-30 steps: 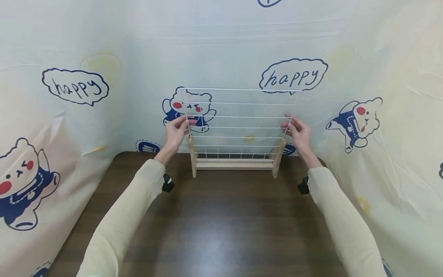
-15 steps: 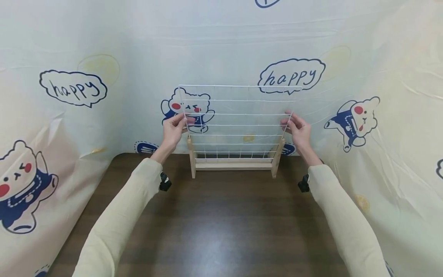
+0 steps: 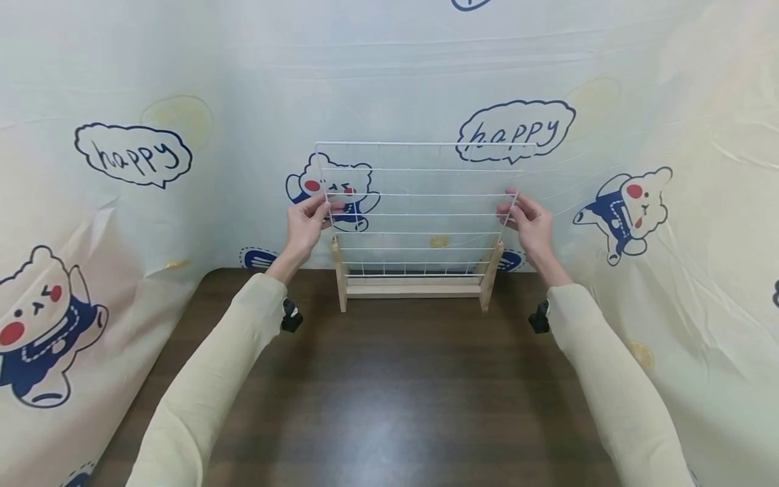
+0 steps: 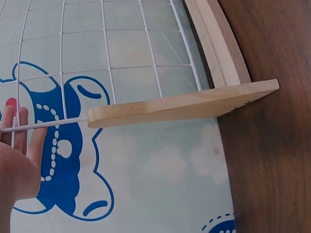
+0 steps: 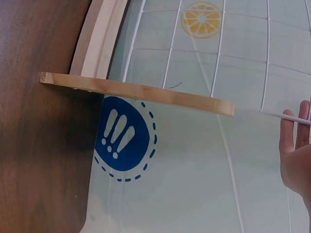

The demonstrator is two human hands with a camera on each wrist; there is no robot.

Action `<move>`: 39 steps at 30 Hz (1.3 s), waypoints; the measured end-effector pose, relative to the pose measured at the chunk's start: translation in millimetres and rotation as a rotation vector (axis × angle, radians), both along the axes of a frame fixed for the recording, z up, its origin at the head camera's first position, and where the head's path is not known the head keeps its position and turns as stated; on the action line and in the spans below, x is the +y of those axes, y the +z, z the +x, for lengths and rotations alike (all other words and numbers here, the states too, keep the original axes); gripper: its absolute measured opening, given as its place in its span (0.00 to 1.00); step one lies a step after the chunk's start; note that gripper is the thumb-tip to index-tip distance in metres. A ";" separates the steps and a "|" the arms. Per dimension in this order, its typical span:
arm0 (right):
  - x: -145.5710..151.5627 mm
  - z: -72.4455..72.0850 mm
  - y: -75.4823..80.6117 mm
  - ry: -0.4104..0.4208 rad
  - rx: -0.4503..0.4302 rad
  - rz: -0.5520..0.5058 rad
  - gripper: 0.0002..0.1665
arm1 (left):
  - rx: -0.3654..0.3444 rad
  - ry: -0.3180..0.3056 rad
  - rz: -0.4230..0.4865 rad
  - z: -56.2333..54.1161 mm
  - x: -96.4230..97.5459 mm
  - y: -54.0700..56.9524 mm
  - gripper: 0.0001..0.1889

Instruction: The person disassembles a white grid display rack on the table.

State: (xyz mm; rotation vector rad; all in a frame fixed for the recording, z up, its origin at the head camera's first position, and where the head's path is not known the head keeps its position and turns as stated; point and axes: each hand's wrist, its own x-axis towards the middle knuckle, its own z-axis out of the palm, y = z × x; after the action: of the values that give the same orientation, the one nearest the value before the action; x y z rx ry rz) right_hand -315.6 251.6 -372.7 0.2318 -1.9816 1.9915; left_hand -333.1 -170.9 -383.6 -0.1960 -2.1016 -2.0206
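A white wire grid stands upright in a light wooden stand at the table's far side. My left hand pinches the grid's left side wire, a little above the stand's left end piece. On the opposite side wire, my right hand has a similar pinch above the right end piece. Each wrist view shows fingers spread behind the side wire at the frame's edge. The left thumb lies against the wire in the head view.
The dark wooden table reaches from the stand to the near edge of the view. Behind and at both sides hangs a pale printed curtain with cartoon bears and "happy" bubbles, close behind the grid. A small black device sits at each wrist.
The grid has risen slightly, its top and bottom wires now higher against the stand. Both hands have moved up a little with it, keeping their hold. The stand has stayed in place.
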 end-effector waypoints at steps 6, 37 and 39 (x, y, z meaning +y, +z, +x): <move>-2.1 1.2 7.9 -0.011 -0.009 0.004 0.19 | 0.016 0.030 -0.032 -2.6 -0.1 2.0 0.16; -6.0 0.3 25.7 0.000 0.008 -0.065 0.18 | 0.051 0.028 -0.045 1.5 -3.8 22.9 0.16; -5.6 0.7 26.3 -0.019 0.003 -0.061 0.18 | 0.055 0.022 -0.038 0.8 -1.9 24.6 0.16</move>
State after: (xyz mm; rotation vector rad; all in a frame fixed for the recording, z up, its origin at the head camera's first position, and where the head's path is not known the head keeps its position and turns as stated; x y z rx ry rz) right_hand -314.9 246.0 -346.4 0.2006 -1.9109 2.0345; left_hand -332.3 -172.9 -359.0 -0.2304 -2.1011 -1.9413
